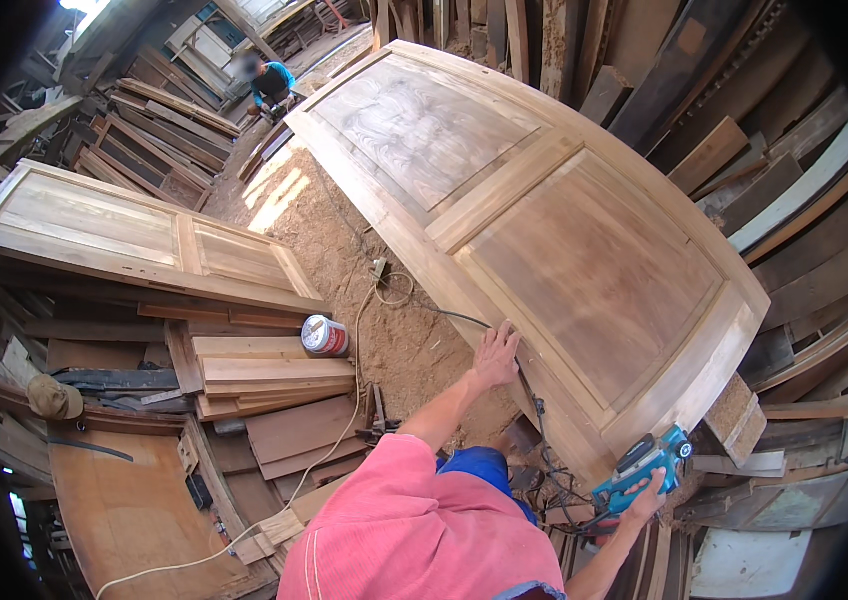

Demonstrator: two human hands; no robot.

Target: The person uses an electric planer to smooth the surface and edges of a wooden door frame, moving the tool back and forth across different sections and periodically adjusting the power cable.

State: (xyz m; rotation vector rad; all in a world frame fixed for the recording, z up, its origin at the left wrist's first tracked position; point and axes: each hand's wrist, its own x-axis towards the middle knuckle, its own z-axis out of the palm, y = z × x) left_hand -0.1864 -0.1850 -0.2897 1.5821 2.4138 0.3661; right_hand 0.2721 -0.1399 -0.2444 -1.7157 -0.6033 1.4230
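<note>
Head view: the big panelled door (594,270) is lying flat in front of the person, prob. so its near end is in easy reach. R hand (647,495) is closing round the grip of a blue power planer (634,468), holding it on its side at the door's near end, approx. at the corner, prob. to get its sole facing that edge; can't tell if it's touching. L hand (496,357) is open, palm down, fingers spread on the door's long L edge, apparently for steadying door &/or body. Dark cord (459,317) is passing at that hand, maybe being trapped there to stay clear of the blade; can't tell for sure. A dusty wood block (735,418) is sticking out by the near R corner, poss. propping the door up. 2nd door (94,225) is lying off to the L on stacked timber, presumably being stored out of the way. Tub (325,337) is standing by a pile of boards (274,372), w/ sawdust (399,365) covering the floor btwn.
</note>
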